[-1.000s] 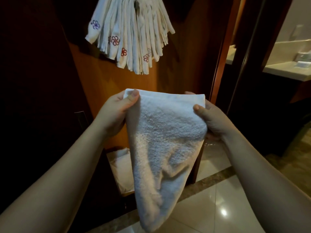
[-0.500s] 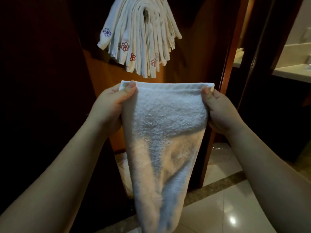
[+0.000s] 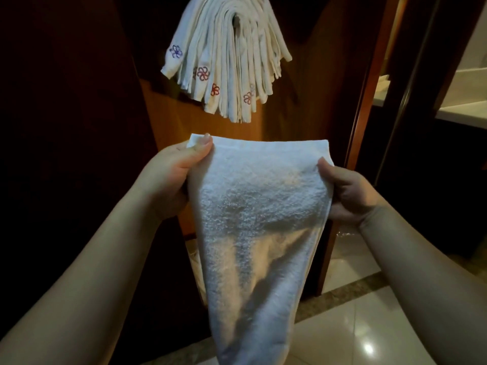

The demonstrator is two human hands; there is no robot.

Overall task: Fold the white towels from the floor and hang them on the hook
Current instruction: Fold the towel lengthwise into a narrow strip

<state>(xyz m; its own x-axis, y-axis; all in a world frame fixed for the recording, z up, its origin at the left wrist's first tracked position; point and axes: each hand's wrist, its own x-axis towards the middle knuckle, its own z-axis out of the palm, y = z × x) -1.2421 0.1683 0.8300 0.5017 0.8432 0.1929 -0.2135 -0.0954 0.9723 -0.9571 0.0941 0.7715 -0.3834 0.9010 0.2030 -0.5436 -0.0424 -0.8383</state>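
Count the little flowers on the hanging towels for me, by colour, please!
On the hanging towels I can make out:
Purple flowers: 1
Red flowers: 3
Pale flowers, too faint to tell the colour: 1
Total: 5
More may be hidden in the folds.

1. Single head view only; no second view to overlap.
2. Faces forward and slightly down toward hung towel bundle (image 3: 226, 59) on dark wood panel (image 3: 311, 75).
3. Close range: held white towel (image 3: 258, 227) fills centre frame below the bundle.
4. Tiled floor (image 3: 369, 333) shows lower right of bundle.
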